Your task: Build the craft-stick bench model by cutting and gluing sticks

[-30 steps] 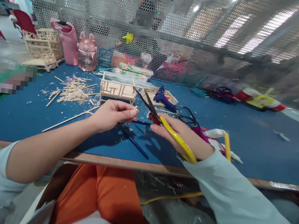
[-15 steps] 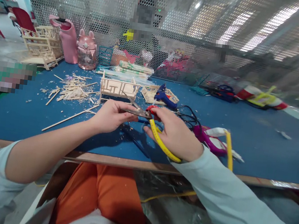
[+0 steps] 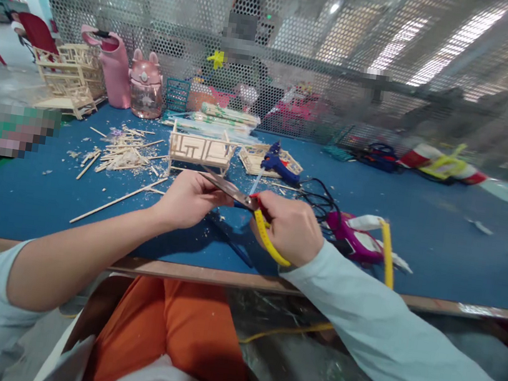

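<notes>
My right hand (image 3: 294, 224) is closed round the handles of a pair of scissors (image 3: 230, 188), whose blades are together and point left. Yellow tape with measuring marks (image 3: 268, 240) curves down from the red-and-yellow handles under that hand. My left hand (image 3: 189, 200) is closed in a pinch right by the blades; what its fingers hold is hidden. Just beyond the hands stand a small wooden stick frame (image 3: 200, 150) and a flat wooden piece (image 3: 251, 160). A blue glue gun (image 3: 281, 166) rests over the flat piece.
Wooden sticks and scraps (image 3: 129, 157) lie to the left, with one long stick (image 3: 115, 201) nearer me. A pink bottle (image 3: 115, 73), a clear pink-lidded bottle (image 3: 146, 87) and a larger stick model (image 3: 73, 80) stand behind. At right lies a purple device (image 3: 358, 240) with cables.
The scissor blades have gone from apart to together as my right hand closed into a tighter grip. The small pale piece seen between the blades no longer shows. My left hand has barely moved.
</notes>
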Motion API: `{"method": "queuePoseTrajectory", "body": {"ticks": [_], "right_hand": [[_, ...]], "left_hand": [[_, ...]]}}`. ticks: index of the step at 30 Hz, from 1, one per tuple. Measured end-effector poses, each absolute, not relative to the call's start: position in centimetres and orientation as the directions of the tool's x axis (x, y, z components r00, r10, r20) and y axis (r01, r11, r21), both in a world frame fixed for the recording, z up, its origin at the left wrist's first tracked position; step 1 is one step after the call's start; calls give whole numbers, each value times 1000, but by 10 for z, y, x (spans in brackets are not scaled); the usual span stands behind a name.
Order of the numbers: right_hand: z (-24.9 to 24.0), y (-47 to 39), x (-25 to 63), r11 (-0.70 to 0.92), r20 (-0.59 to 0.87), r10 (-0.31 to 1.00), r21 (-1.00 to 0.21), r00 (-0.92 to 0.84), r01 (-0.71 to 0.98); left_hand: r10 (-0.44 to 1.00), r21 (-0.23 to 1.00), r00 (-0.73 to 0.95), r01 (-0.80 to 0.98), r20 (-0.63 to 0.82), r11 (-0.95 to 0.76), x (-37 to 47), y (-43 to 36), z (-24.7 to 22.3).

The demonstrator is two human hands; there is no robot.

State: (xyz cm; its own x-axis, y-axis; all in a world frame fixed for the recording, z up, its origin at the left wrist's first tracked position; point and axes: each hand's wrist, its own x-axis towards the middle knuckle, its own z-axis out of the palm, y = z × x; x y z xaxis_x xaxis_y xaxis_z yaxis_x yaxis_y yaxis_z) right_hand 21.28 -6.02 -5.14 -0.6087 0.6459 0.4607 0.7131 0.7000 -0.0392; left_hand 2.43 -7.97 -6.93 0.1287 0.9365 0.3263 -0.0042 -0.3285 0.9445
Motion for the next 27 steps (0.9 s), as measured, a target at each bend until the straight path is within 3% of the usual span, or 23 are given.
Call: {"method": "queuePoseTrajectory", "body": {"ticks": [6, 9, 11, 14, 16, 18, 21, 23, 27], "right_hand": [[-43, -52, 216, 567, 583, 742, -281, -331, 774], [-30, -59, 226, 462, 558, 795, -304, -237, 833], [-25, -70, 237, 343, 480, 852, -212, -208, 915], [-26, -85, 257, 98, 296, 949, 63, -112, 993], [-33, -89, 272, 27, 189, 980, 189, -63, 982], [-42, -84, 286, 106, 121, 984, 185, -129, 977], [-53, -67, 301, 214, 19, 976, 75, -215, 974], [-54, -59, 305, 207, -19, 978, 23, -206, 978], [-48, -63, 295, 223, 122, 968, -20, -219, 975]], "left_hand": [[976, 978, 86, -73, 201, -195, 22, -76, -71], [974, 977, 103, -92, 201, -192, 20, -74, -73], [969, 975, 126, -92, 214, -204, 19, -73, -74], [962, 978, 177, -56, 208, -201, 19, -72, -74], [964, 986, 206, -15, 165, -166, 19, -72, -74], [972, 992, 207, 26, 114, -122, 20, -71, -75], [982, 995, 175, 64, 70, -82, 20, -69, -77], [987, 996, 152, 67, 50, -60, 19, -68, -77], [991, 1000, 131, -6, 11, -10, 19, -66, -77]]}}
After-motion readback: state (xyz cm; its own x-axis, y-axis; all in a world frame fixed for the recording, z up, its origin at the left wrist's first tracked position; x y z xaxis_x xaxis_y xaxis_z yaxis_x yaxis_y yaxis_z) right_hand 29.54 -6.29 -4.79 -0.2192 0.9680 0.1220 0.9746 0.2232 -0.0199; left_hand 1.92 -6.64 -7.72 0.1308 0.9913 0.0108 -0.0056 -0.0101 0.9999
